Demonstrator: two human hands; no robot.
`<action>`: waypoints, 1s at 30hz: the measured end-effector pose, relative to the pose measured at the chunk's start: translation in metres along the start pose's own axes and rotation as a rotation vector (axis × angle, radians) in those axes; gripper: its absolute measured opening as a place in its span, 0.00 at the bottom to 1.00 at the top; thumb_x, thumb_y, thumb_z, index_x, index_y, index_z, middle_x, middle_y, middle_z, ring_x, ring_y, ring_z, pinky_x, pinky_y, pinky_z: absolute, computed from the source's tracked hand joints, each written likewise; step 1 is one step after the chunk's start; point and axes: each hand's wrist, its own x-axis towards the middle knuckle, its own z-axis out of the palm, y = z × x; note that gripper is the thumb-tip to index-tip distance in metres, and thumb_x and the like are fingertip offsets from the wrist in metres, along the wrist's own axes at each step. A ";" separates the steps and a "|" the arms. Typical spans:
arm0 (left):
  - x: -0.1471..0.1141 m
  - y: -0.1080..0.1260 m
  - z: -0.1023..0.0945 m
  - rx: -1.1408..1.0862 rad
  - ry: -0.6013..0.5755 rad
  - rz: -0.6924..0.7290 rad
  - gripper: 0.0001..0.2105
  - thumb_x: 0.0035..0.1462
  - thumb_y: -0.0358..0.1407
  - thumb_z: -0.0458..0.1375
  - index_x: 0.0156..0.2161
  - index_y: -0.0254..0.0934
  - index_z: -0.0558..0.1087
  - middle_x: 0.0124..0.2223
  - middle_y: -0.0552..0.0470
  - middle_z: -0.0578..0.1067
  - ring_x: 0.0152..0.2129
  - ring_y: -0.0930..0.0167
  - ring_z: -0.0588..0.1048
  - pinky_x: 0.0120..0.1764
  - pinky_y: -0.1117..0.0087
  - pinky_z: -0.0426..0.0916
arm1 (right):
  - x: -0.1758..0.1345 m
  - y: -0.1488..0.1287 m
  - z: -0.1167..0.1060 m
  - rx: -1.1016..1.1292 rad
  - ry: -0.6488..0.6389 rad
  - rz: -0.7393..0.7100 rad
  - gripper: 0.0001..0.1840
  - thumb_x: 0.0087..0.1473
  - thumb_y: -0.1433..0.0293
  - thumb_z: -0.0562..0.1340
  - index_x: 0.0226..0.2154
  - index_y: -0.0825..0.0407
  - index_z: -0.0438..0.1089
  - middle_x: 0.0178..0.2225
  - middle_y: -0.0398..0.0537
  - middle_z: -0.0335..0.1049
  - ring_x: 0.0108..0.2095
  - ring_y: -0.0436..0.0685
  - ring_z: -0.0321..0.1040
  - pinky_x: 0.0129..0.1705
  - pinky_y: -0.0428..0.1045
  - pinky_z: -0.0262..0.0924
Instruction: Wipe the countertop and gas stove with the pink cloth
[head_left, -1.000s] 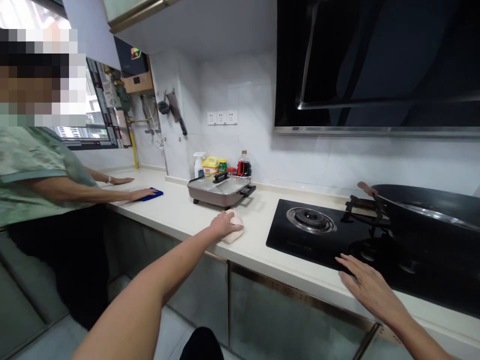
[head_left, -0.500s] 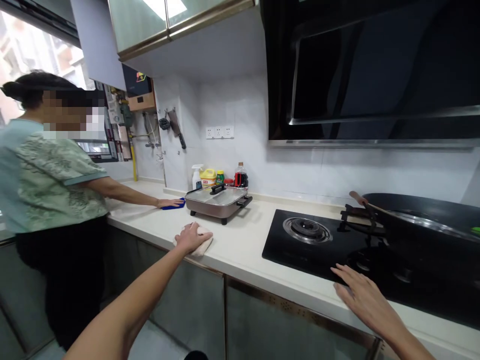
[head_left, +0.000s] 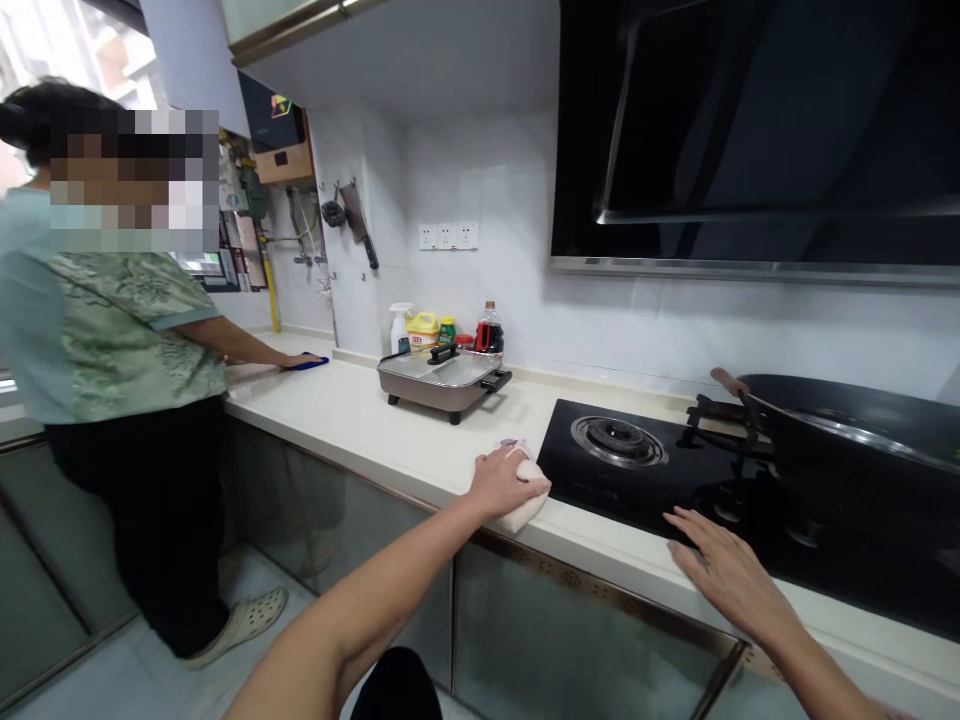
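My left hand [head_left: 504,482] presses a pale, crumpled cloth [head_left: 529,508] onto the white countertop [head_left: 352,430], its fingers curled over it. The cloth lies at the counter's front, against the left corner of the black gas stove [head_left: 600,490]. My right hand [head_left: 720,565] holds nothing. Its fingers stretch out over the front edge of the stove, thumb apart. Behind the cloth stands a brown electric pan [head_left: 420,390] on short feet, with a glass lid.
A large black wok [head_left: 847,480] sits on the stove's right side. Bottles [head_left: 422,332] line the wall behind the pan. At left, a person [head_left: 135,330] rests a hand on a blue cloth [head_left: 311,361]. A cleaver [head_left: 358,225] hangs on the wall; the range hood [head_left: 750,150] overhangs the stove.
My left hand has slid right along the counter with the cloth, from in front of the pan to the stove's corner. The other person's blue cloth has moved left, away from the pan.
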 end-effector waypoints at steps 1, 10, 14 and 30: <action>-0.007 0.001 0.000 -0.011 0.018 0.007 0.29 0.58 0.61 0.57 0.57 0.47 0.73 0.64 0.47 0.73 0.64 0.55 0.66 0.63 0.52 0.57 | 0.000 0.002 0.001 0.000 -0.001 0.001 0.35 0.66 0.49 0.47 0.64 0.46 0.68 0.69 0.49 0.62 0.70 0.66 0.56 0.71 0.68 0.50; -0.055 -0.058 -0.001 -0.017 0.062 0.265 0.36 0.48 0.60 0.70 0.58 0.44 0.74 0.65 0.41 0.73 0.64 0.53 0.66 0.63 0.55 0.59 | -0.002 0.021 0.014 0.013 0.012 -0.033 0.37 0.64 0.44 0.47 0.65 0.45 0.68 0.69 0.49 0.63 0.71 0.68 0.55 0.71 0.68 0.52; -0.062 -0.122 -0.021 0.077 0.009 0.290 0.41 0.44 0.53 0.74 0.62 0.42 0.71 0.70 0.35 0.65 0.67 0.51 0.63 0.66 0.53 0.56 | -0.002 0.023 0.014 0.024 -0.002 -0.023 0.38 0.63 0.43 0.48 0.65 0.43 0.67 0.69 0.48 0.62 0.71 0.68 0.55 0.71 0.68 0.51; -0.079 -0.256 -0.123 0.291 0.001 -0.071 0.38 0.40 0.38 0.68 0.61 0.44 0.68 0.74 0.46 0.60 0.69 0.54 0.61 0.70 0.55 0.56 | -0.002 0.012 0.015 0.015 0.059 -0.010 0.38 0.62 0.44 0.49 0.64 0.45 0.69 0.68 0.50 0.64 0.70 0.67 0.57 0.71 0.65 0.50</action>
